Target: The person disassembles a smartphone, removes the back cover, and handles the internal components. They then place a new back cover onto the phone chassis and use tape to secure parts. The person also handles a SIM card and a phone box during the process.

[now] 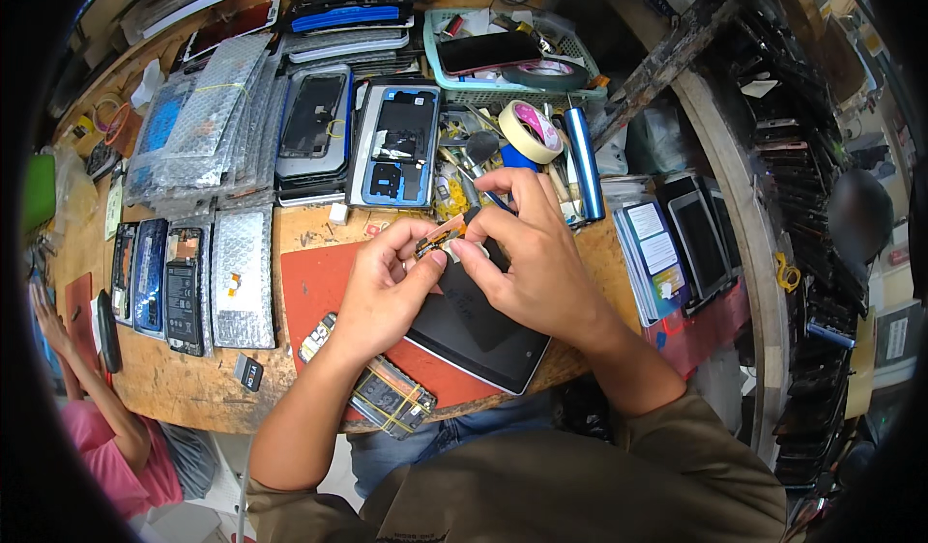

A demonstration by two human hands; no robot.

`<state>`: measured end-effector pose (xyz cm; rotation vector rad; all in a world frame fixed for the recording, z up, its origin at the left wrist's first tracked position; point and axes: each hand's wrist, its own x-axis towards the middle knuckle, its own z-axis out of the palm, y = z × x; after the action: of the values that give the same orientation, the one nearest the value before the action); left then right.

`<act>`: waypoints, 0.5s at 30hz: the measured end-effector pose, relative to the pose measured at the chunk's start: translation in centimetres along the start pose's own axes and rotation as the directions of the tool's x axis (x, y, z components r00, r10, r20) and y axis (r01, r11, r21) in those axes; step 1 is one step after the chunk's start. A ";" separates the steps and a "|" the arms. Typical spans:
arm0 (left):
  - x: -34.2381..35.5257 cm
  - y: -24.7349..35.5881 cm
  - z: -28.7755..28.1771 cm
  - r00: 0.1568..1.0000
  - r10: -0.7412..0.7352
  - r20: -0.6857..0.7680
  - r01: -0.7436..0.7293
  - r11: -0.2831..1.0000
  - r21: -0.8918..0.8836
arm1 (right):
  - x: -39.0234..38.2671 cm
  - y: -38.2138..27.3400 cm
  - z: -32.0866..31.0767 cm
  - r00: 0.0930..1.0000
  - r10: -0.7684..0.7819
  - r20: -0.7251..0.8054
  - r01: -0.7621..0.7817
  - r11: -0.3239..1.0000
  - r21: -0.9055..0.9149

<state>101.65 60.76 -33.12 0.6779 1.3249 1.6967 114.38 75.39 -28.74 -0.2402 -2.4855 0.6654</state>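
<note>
Orange-and-black, a small flex part (440, 237) sits at frame centre, pinched at its lower end by the left hand (387, 287) and at its upper end by the right hand (527, 253), above a dark tablet (474, 335) on a red mat (314, 287) covering the cluttered wooden bench (184, 379).

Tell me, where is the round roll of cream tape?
In the head view, the round roll of cream tape sits just beyond the right hand, left of the shiny blue tube, below the green basket.
</note>
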 end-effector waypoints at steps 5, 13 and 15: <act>-0.1 0.1 0.0 0.999 0.033 -0.002 -0.033 0.997 0.073 | -0.1 0.0 0.2 1.000 -0.008 -0.013 0.008 1.000 -0.019; -0.2 -0.6 0.2 0.992 0.115 -0.043 -0.111 0.991 0.076 | -0.2 -1.3 -0.8 1.000 0.014 -0.018 -0.018 0.976 -0.215; -0.3 -0.6 0.2 0.991 0.126 -0.048 -0.122 0.989 0.077 | -0.3 -1.5 -1.0 0.998 0.014 -0.057 -0.029 0.961 -0.276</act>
<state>102.16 60.61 -33.63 0.7775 1.4140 1.7824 115.14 74.47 -27.39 -0.3847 -2.5210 0.3119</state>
